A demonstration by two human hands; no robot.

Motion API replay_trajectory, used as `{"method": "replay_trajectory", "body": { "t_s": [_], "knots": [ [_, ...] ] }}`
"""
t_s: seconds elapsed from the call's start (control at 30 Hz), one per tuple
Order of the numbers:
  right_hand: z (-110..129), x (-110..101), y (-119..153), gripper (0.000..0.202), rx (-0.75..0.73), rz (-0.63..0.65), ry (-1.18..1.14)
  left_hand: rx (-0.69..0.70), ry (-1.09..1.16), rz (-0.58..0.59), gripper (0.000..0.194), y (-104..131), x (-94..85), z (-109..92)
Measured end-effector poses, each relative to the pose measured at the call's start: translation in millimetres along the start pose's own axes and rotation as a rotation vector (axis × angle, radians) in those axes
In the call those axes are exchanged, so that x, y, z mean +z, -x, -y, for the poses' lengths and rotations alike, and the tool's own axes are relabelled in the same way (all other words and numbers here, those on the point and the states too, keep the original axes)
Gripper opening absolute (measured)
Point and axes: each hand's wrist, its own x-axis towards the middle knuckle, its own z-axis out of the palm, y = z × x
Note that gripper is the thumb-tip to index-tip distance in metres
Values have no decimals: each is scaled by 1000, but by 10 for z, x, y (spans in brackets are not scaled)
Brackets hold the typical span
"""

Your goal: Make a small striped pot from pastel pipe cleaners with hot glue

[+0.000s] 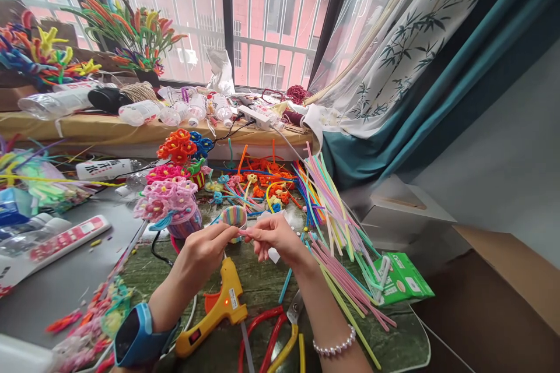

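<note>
The worktop (149, 280) has its rounded edge at the lower right, and a green packet (405, 280) lies close to this edge, beside the ends of the pastel stems (332, 198). There is little open room around the hands: at the back stands a striped cup (234, 217), at the front lies a yellow glue gun (228, 297), and only small bare patches are seen, one of them between the glue gun and the right forearm. The left hand (202, 249) comes from the lower left, its forearm with a blue watch (139, 335) sloping up and inward, back of the hand turned up. The right hand (277, 238) comes from the lower right, its forearm with a beaded bracelet (335, 349) leaning to the left, and its lower fingers are curled under. The fingertips of both hands are pinched and meet almost together on a small pink piece (244, 232), which is held above the worktop, just in front of the striped cup. The visible part of this piece is short and points from one hand to the other, so its long axis goes across the view, nearly level; the rest is hidden by the fingers. Pink flowers in a pot (168, 201) stand behind the left hand, and red-handled cutters (271, 338) and a yellow-handled tool (289, 347) lie near the right forearm.
</note>
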Motion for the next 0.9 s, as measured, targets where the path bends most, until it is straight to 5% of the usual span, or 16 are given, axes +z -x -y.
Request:
{"method": "replay_trajectory", "body": {
  "t_s": [0.4,0.9],
  "knots": [
    [-36,55,-59,45,-186,-82,138,-480,407,108,31,-95,-47,0],
    [-65,69,-55,38,-554,-168,789,-384,272,82,23,-78,-26,23]
  ]
}}
